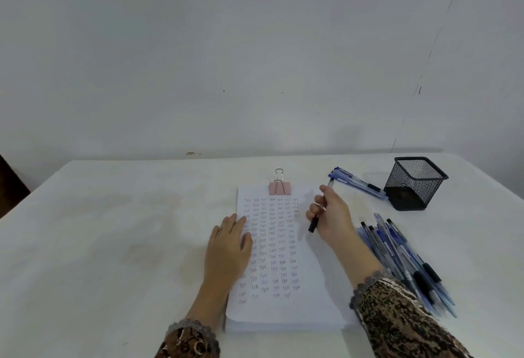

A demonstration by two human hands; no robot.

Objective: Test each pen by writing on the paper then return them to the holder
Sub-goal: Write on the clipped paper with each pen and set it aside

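A stack of white paper lies in front of me, covered with rows of the handwritten word "Test". My left hand rests flat on its left edge. My right hand grips a pen with its tip pointing down, just above the paper's right side. A black mesh holder stands at the far right; no pens show above its rim. A few blue pens lie just left of the holder. Several more pens are heaped on the table to the right of my right forearm.
A pink binder clip clamps the top of the paper. The white table ends at a pale wall behind. A dark object shows at the far left edge.
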